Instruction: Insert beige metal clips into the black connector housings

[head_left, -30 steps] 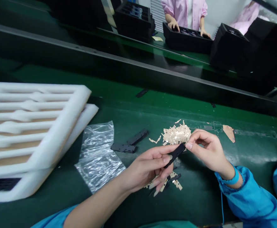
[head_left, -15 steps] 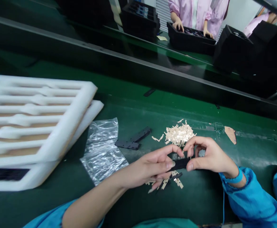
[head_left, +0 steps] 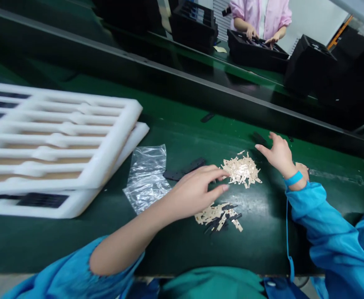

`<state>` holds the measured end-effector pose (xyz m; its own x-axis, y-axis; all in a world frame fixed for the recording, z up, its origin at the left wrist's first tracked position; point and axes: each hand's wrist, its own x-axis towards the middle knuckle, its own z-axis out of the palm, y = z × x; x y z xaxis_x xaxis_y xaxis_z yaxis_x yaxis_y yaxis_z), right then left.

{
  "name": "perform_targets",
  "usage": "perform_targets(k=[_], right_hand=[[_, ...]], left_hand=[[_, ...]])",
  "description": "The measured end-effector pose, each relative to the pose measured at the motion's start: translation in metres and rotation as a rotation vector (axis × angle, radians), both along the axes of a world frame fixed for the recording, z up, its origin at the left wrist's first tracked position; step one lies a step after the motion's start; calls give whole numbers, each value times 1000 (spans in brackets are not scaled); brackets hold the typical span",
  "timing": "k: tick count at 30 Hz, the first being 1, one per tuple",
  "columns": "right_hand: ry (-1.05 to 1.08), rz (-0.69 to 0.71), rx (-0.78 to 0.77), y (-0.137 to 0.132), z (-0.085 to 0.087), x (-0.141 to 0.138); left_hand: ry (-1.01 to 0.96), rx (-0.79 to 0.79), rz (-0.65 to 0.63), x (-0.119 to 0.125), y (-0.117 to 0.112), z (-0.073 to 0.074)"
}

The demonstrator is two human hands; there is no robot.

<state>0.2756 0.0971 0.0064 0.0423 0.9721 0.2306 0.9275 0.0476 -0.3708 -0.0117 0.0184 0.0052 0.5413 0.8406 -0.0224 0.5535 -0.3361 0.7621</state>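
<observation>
Beige pieces (head_left: 242,170), two piles (head_left: 211,214)

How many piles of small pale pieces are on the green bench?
2. One pale pile lies beyond the left hand; the other, a pale-and-dark pile, lies on its near side. Anything under the hand is hidden.

No lettering, label, brand, number or sign can be read anywhere in the head view: the clear plastic bag (head_left: 147,178), white slatted tray (head_left: 111,143), blue wristband (head_left: 294,179) and black box (head_left: 257,52) all show nothing legible.
</observation>
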Motion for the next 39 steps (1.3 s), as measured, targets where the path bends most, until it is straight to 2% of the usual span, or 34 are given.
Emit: perform_targets(k=[1, 3, 5, 6, 7, 9, 11, 14, 18, 20, 24, 29, 34, 36, 39], right_hand=[[-30, 33, 33, -4, -1, 1], [-7, 230, 29, -26, -3, -4], [98, 529, -166, -59, -5, -16], [126, 647, -293, -76, -6, -23], [116, 704, -371, -91, -7, -30], [60, 687, -441, -111, -10, -40], [101, 637, -476, -118, -11, -44], [380, 565, -552, -114, -10, -40], [769, 537, -763, -105, -2, -34], [784, 531, -725, -103, 3, -36], [678, 559, -553, -101, 10, -42], [772, 521, -550, -97, 6, -45], [772, 467, -535, -96, 5, -43], [763, 443, -506, -96, 5, -42], [795, 366, -407, -96, 3, -43]], left_hand=[[6, 21, -84, 0, -5, -2], [14, 38, -199, 1, -14, -9], [44, 49, -241, 3, -22, -16], [68, 54, -247, 4, -25, -18], [91, 61, -249, 5, -26, -21], [113, 76, -245, 7, -27, -24], [90, 101, -247, 7, -26, -24], [6, 165, -273, 5, -22, -22], [-80, 252, -284, 3, -15, -9], [-107, 212, -284, 3, -12, 1], [-69, 97, -273, 9, -7, 14], [-27, 101, -181, 17, 3, 14], [-14, 156, -229, 22, 6, 13], [-56, 187, -161, 24, 5, 9], [-90, 313, 38, 27, 2, 2]])
